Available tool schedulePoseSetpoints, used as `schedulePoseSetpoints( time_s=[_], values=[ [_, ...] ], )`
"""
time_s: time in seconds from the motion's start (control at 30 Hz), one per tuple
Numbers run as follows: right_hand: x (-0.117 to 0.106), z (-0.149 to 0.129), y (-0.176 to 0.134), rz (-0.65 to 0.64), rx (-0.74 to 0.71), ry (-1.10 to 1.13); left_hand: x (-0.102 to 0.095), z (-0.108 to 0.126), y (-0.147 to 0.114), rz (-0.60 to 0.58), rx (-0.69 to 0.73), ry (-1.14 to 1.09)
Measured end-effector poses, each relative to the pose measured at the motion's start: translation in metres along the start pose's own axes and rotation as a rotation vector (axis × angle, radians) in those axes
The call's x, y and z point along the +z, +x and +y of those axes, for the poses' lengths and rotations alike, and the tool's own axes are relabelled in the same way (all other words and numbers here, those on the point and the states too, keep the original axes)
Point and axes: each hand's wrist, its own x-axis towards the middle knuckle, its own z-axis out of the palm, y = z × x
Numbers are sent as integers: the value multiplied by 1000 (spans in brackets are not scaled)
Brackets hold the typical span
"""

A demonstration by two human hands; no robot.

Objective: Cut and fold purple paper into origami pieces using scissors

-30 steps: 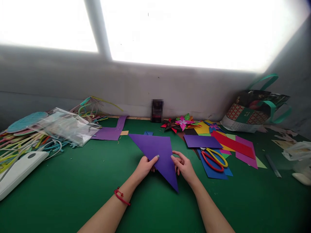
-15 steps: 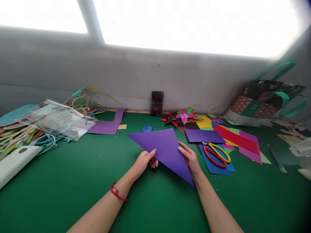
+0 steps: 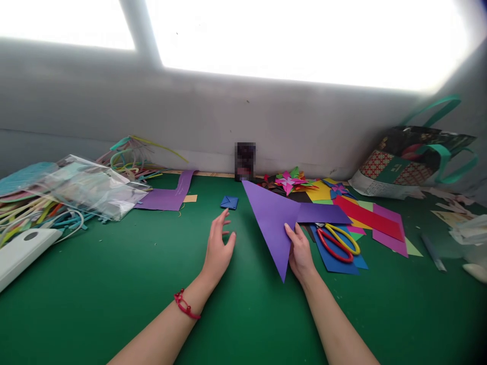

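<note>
My right hand (image 3: 301,252) pinches a purple sheet of paper (image 3: 272,218), folded into a triangle, by its right edge, thumb in front and the other fingers partly behind. One point of the triangle aims up and left, another hangs down above the green tabletop. My left hand (image 3: 219,248) is apart from the paper, fingers spread and holding nothing, a red cord bracelet (image 3: 186,304) on its wrist. Just beyond its fingertips lies a small folded blue paper (image 3: 229,203). Scissors (image 3: 337,244) with red and yellow handles rest on blue sheets (image 3: 329,258) to the right of my right hand.
Paper flowers (image 3: 289,181) and coloured sheets, a red strip (image 3: 371,219) among them, lie at the back right before a gift bag (image 3: 403,165). On the left are a clear plastic bag (image 3: 102,190), a purple offcut (image 3: 163,198), and a white device (image 3: 28,253). A pen (image 3: 433,252) lies far right.
My left hand has let go of the purple paper and opened, moving slightly left. The paper, now held only by my right hand, has turned so its left point aims more upward.
</note>
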Motion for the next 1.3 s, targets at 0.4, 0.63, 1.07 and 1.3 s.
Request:
schedulePoseSetpoints(
  time_s=[0.4, 0.63, 1.07, 1.3],
  values=[
    [8, 2, -6, -166, 68, -73, 3, 4, -5, -229, 177, 317],
    [17, -4, -15, -244, 125, -54, 2, -1, -2, -334, 65, 207],
    [12, 6, -21, -262, 345, 27, 0, -1, 0, -337, 17, 52],
    [13, 10, -15, -231, 231, 81, -1, 8, -3, -301, 76, 64]
  ],
)
